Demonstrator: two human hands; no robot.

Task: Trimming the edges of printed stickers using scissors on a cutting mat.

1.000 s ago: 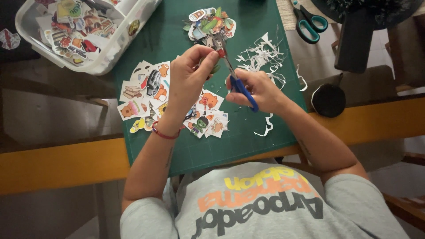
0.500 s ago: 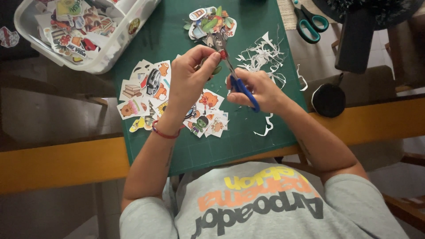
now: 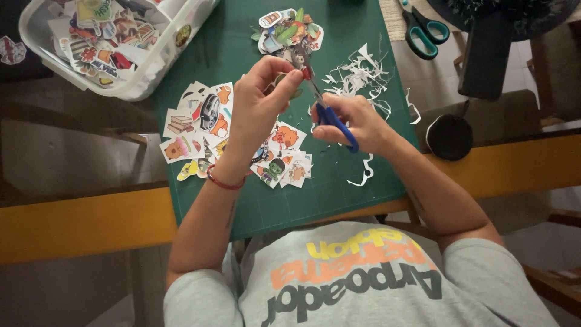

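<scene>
Scissors (image 3: 330,115) with blue handles sat closed in the right hand (image 3: 354,121), over the middle of the green cutting mat (image 3: 339,194), blades on a small sticker cutout (image 3: 295,59). The left hand (image 3: 257,109) pinched that cutout between thumb and fingertips. Cut stickers (image 3: 206,130) lay by the mat's left edge, white paper scraps (image 3: 360,75) toward its right.

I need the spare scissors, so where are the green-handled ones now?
In the head view, the green-handled scissors lie at the far right corner of the green cutting mat, beyond the white paper scraps.
</scene>
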